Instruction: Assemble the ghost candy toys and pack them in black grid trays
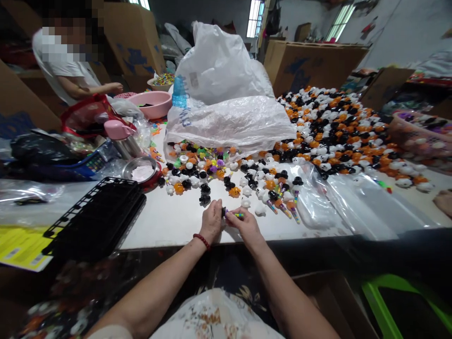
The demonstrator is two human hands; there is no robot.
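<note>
My left hand (211, 222) is closed around a small black topper (223, 213), only partly visible between the fingers. My right hand (246, 226) pinches a short stick with coloured segments (240, 215); its purple end meets the black topper. Both hands are close together above the front of the white table (169, 230). Just beyond them lie loose black pieces (205, 194), an orange pumpkin piece (234, 192) and white ghost-like pieces (260, 209). To the right of my hands rest several topped sticks with coloured segments (282, 209).
A big heap of orange, black and white pieces (335, 127) covers the back right. Behind the loose pieces stands a white plastic sack (226, 70). Black plastic trays (99, 216) and a steel bowl (141, 170) are at left, clear bags (374, 202) at right. A person (70, 70) is at far left.
</note>
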